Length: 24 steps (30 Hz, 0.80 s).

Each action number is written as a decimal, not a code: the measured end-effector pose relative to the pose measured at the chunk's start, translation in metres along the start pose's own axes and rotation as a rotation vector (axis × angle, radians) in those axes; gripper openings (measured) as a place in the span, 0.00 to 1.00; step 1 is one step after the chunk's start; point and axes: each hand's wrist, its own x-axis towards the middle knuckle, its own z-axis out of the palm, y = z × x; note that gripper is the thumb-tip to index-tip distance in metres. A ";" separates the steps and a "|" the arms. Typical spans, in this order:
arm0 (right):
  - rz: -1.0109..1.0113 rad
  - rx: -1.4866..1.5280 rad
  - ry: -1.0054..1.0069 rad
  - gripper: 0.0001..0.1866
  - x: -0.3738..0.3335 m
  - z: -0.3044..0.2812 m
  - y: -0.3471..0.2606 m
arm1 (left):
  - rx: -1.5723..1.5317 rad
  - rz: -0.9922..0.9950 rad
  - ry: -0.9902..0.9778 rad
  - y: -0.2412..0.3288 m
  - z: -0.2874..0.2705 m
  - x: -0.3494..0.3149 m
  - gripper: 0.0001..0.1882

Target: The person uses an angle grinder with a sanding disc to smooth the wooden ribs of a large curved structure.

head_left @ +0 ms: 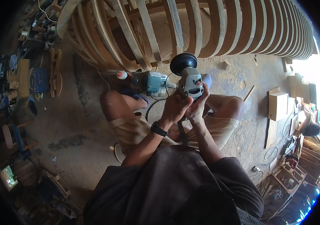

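Observation:
I sit on the floor with both hands wrapped round an angle grinder (191,83), which has a grey head and a round black pad (183,63). My left hand (175,108), below a dark wristwatch (159,128), grips it from the left. On the other side, my right hand (198,105) closes round the body. The pad meets or overlaps the lower end of a slat on a large curved wooden frame (176,28); I cannot tell if they touch. Most of the tool's rear body is hidden behind my hands.
Left of the grinder lies a teal and grey power tool (155,83), beside a small bottle (122,75). A dark cable (150,108) curves near my legs. Wooden blocks (278,106) and a person (312,127) are at the right. Wooden parts and tools crowd the left side.

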 end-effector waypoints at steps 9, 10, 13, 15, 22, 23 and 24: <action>0.010 0.146 0.031 0.55 0.035 0.027 -0.002 | 0.086 0.013 0.061 0.010 -0.020 0.031 0.40; -0.017 0.172 0.035 0.54 0.037 0.031 0.001 | 0.048 0.075 0.089 0.012 -0.020 0.032 0.40; -0.060 0.191 0.044 0.54 0.038 0.038 0.002 | -0.020 0.139 0.130 0.013 -0.024 0.035 0.39; 0.000 0.162 0.073 0.54 0.036 0.039 -0.006 | 0.081 0.073 0.063 0.018 -0.031 0.033 0.38; 0.057 0.149 0.086 0.55 0.010 0.034 0.006 | 0.135 0.012 0.057 0.008 -0.022 0.022 0.39; 0.066 0.138 0.106 0.56 0.007 0.032 0.008 | 0.133 0.017 0.055 0.007 -0.019 0.021 0.39; 0.068 0.313 0.139 0.56 0.003 0.039 0.018 | 0.134 0.027 0.055 0.006 -0.017 0.020 0.40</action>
